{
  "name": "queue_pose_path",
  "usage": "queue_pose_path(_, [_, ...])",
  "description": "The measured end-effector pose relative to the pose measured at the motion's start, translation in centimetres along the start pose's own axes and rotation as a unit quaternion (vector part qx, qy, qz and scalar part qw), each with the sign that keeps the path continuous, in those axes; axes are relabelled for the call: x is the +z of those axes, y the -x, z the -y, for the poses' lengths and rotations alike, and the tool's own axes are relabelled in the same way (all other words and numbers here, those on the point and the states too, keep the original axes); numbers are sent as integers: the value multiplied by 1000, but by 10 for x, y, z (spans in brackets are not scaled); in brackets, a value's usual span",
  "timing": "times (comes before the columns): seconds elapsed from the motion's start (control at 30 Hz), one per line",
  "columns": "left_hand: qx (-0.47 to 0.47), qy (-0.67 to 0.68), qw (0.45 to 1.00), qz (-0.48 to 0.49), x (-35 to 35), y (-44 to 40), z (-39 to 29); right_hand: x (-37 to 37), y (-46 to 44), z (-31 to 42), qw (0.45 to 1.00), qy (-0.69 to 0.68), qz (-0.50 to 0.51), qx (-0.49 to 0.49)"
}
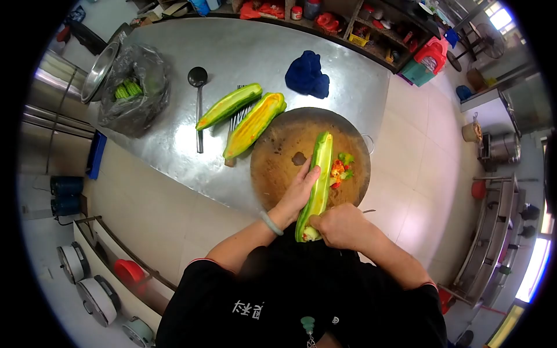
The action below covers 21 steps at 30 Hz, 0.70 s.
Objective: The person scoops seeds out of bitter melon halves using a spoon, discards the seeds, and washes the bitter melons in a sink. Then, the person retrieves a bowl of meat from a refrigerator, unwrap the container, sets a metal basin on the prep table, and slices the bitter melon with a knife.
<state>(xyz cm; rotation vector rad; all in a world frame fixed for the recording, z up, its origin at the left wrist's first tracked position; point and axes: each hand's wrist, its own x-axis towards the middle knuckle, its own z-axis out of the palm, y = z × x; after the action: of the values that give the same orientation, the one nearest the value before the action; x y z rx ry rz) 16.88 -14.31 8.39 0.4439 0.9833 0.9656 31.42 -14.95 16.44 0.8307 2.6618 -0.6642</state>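
My left hand (300,187) is wrapped round a long, halved bitter melon (319,180), its hollow side up and tilted over the round wooden chopping board (275,139). At the melon's near end my right hand (339,225) is closed, its fingertips at the hollow beside some pale and red pulp (310,234). A thin dark end shows past that hand; what the fingers grip is hidden. Scooped red and green pulp (339,170) lies on the board, right of the melon. Left of the board rest two more melon halves (230,107), the nearer one with an orange inside.
A ladle (198,76) lies on the steel table (238,52), left of the melon halves. A striped utensil (237,118) is partly under them. A dark blue cloth (307,74) and a plastic bag (136,95) with green melons are farther back. Shelves (348,29) stand behind.
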Motion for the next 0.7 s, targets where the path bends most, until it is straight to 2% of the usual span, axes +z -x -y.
queue_pose_path(0.1, [11,-2,1000,5,-2,-5,1,0,0,-3,1000,-26,-10,-9])
queue_pose_path(0.17, [16,6,999,-29,-3,-11,3,-2,-4,-11,999,-40,-19,-13])
queue_pose_path(0.23, [22,-8,999,-34,-9,-17,2,-4,-8,-24,997,-62,26,-29])
queue_pose_path(0.3, [28,-15,999,-37,-16,-28,3,0,-12,-44,994,-101,28,-31])
queue_pose_path(0.37, [68,-11,994,-85,-32,-43,-2,-1,-12,-60,937,-322,118,-64])
queue_pose_path(0.4, [105,-1,989,-99,-43,-50,-3,11,-10,-66,904,-414,90,-60])
queue_pose_path(0.43, [101,26,987,-126,-43,-45,-18,20,-11,-77,903,-414,91,-63])
queue_pose_path(0.5, [152,75,976,-135,-58,-53,-23,34,-10,-94,927,-365,-64,62])
queue_pose_path(0.53, [164,83,975,-128,-66,-55,-23,39,-10,-101,954,-262,-93,117])
queue_pose_path(0.57, [163,83,975,-129,-72,-58,-22,48,-13,-102,954,-262,-91,117])
queue_pose_path(0.6, [163,114,976,-89,-73,-56,-25,59,-18,-99,961,-141,-187,145])
queue_pose_path(0.63, [164,142,975,-48,-73,-56,-26,73,-22,-99,945,-18,-278,170])
queue_pose_path(0.67, [179,138,973,-48,-71,-59,-26,94,-30,-104,947,77,-249,187])
queue_pose_path(0.7, [177,136,974,-46,-66,-56,-28,97,-30,-99,946,76,-249,190])
